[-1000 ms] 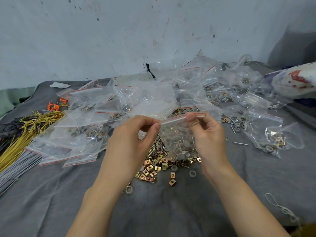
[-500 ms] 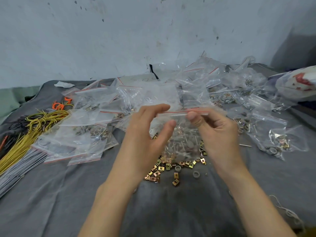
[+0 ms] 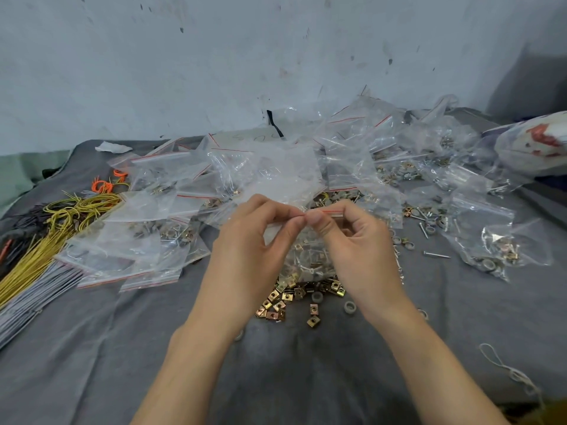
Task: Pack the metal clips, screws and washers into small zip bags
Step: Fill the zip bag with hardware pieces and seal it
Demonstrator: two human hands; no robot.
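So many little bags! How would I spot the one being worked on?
On the grey cloth, find the heap of brass clips at its middle. Above it, one zip bag hangs, its red strip pinched between the left hand and the right hand. Every other bag lies on the cloth.

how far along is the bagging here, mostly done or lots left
Done: many filled zip bags lie piled on the grey cloth, to the left and right. In hand: the left hand and right hand pinch the red-striped top of the held bag, apparently sealing it. Left: a heap of loose brass clips, some washers and a few screws lie unbagged, so a fair share remains.
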